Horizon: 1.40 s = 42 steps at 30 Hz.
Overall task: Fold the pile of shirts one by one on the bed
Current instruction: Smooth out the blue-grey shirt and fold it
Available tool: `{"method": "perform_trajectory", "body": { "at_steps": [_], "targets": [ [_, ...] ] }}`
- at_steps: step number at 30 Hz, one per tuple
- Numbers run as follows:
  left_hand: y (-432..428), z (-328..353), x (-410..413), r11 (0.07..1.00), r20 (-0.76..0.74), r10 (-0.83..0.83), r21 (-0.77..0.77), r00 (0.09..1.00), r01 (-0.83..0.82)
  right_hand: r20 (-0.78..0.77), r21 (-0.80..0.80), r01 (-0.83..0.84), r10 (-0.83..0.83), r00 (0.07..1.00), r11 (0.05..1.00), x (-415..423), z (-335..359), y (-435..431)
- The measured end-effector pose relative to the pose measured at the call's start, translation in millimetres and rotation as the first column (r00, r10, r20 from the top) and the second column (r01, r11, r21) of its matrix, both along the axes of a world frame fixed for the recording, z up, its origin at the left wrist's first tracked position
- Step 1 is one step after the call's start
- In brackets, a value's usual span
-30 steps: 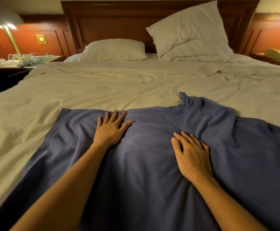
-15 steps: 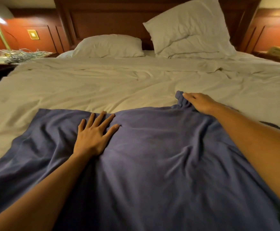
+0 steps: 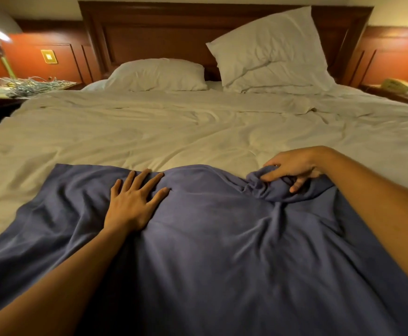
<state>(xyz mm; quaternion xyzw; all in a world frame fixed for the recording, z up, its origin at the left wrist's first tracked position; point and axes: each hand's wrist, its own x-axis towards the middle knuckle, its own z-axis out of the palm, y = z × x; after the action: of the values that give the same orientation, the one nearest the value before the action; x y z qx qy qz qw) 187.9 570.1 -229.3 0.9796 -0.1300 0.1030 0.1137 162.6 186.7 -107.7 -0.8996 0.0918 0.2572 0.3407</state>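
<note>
A large blue shirt point(image 3: 222, 251) lies spread over the near half of the bed point(image 3: 173, 137), which has a cream sheet. My left hand point(image 3: 135, 204) rests flat on the shirt near its far edge, fingers spread, pressing the cloth down. My right hand point(image 3: 292, 168) is at the shirt's far right corner, its fingers curled around a bunched fold of blue cloth. No other shirts of the pile are in view.
Two white pillows point(image 3: 156, 75) point(image 3: 270, 49) lean at the dark wooden headboard point(image 3: 149, 37). A nightstand on the left carries a tangle of cables point(image 3: 25, 84) beside a lamp. Another nightstand point(image 3: 397, 89) stands at the right. The far half of the sheet is wrinkled.
My right hand left the middle of the shirt, reached to its far right corner and gathered the cloth into a bunch. My left hand stayed flat on the shirt.
</note>
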Motion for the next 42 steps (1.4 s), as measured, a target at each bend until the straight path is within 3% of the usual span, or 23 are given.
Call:
{"method": "perform_trajectory", "body": {
  "at_steps": [2,3,4,5,6,7,9,12,16,18,22,23,25,27,30,32,33,35,37,40,42],
  "targets": [
    [-0.6,-1.4,0.6,1.000,0.008,-0.001,-0.005,1.000,0.001,0.206,0.095,0.133,-0.150,0.967,0.987,13.6,2.0,-3.9],
    [-0.8,-2.0,1.1,1.000,0.012,-0.002,-0.009,1.000,0.002,0.411,0.117,0.235,-0.262,0.873,0.965,23.4,0.9,-8.5],
    [-0.6,-2.3,0.9,1.000,0.014,-0.002,-0.012,1.000,0.002,0.626,0.092,0.323,-0.307,0.717,0.942,31.5,0.2,-12.0],
    [-0.6,-2.5,1.2,1.000,0.016,-0.003,-0.014,1.000,0.003,0.764,0.041,0.375,-0.271,0.585,0.926,37.4,-2.1,-13.4],
    [-0.6,-2.5,1.3,1.000,0.016,-0.003,-0.014,1.000,0.004,0.809,-0.007,0.375,-0.215,0.547,0.927,39.9,-6.6,-13.7],
    [-0.3,-2.1,1.4,1.000,0.016,-0.004,-0.013,1.000,0.004,0.767,-0.069,0.338,-0.167,0.620,0.938,41.1,-15.7,-13.1],
    [0.0,-1.3,1.1,1.000,0.013,-0.002,-0.011,1.000,0.002,0.523,-0.239,0.271,-0.111,0.845,0.932,40.5,-45.9,-10.4],
    [-0.5,-0.8,0.6,1.000,0.006,0.000,-0.009,1.000,0.000,0.340,-0.449,0.179,-0.017,0.940,0.875,44.8,-81.6,-18.1],
    [-0.4,-1.3,0.8,1.000,0.005,0.001,-0.005,1.000,-0.001,0.343,-0.483,0.162,0.016,0.939,0.860,46.8,-76.0,-23.0],
    [-0.6,-1.1,0.5,1.000,0.009,0.000,-0.010,1.000,0.000,0.363,-0.411,0.247,-0.091,0.927,0.878,43.0,-69.1,-27.8],
    [-0.9,-0.9,0.8,1.000,0.010,-0.003,-0.011,1.000,0.003,0.533,-0.411,0.521,-0.266,0.803,0.748,39.7,-67.8,-59.6],
    [-0.9,-1.1,1.1,1.000,0.009,-0.004,-0.010,1.000,0.005,0.543,-0.374,0.542,-0.296,0.786,0.753,41.0,-66.3,-71.2],
    [-0.3,-1.2,0.9,1.000,0.008,-0.002,-0.012,1.000,0.003,0.472,-0.303,0.432,-0.260,0.842,0.849,43.8,-60.4,-92.4],
    [-0.2,-1.0,0.5,1.000,0.014,-0.001,-0.021,1.000,0.001,0.446,-0.265,0.384,-0.241,0.862,0.884,43.1,-51.6,-108.1],
    [0.1,-2.0,-0.6,1.000,0.021,0.003,-0.021,1.000,-0.003,0.583,-0.325,0.505,-0.250,0.773,0.800,44.9,-38.6,-113.6],
    [0.6,-2.8,-0.6,1.000,0.027,-0.001,-0.027,1.000,0.002,0.652,-0.436,0.622,-0.248,0.717,0.651,46.5,-34.6,-100.7],
    [0.7,-3.0,-0.2,1.000,0.028,-0.003,-0.029,1.000,0.004,0.697,-0.424,0.644,-0.224,0.681,0.636,46.8,-33.0,-89.3],
    [0.5,-2.9,0.4,1.000,0.034,-0.004,-0.031,0.999,0.005,0.769,-0.331,0.606,-0.165,0.617,0.723,57.8,-34.4,-65.9],
    [0.0,-2.8,0.6,1.000,0.038,-0.001,-0.031,0.999,0.003,0.700,-0.277,0.505,-0.189,0.689,0.818,68.4,-35.8,-36.2],
    [-0.4,-2.7,0.8,0.999,0.043,-0.002,-0.035,0.999,0.003,0.450,-0.267,0.394,-0.248,0.858,0.879,75.0,-38.8,5.9],
    [-1.0,-2.5,1.0,0.999,0.047,-0.002,-0.042,0.999,0.004,0.489,-0.258,0.380,-0.219,0.844,0.888,83.8,-48.8,23.7]
  ]
}}
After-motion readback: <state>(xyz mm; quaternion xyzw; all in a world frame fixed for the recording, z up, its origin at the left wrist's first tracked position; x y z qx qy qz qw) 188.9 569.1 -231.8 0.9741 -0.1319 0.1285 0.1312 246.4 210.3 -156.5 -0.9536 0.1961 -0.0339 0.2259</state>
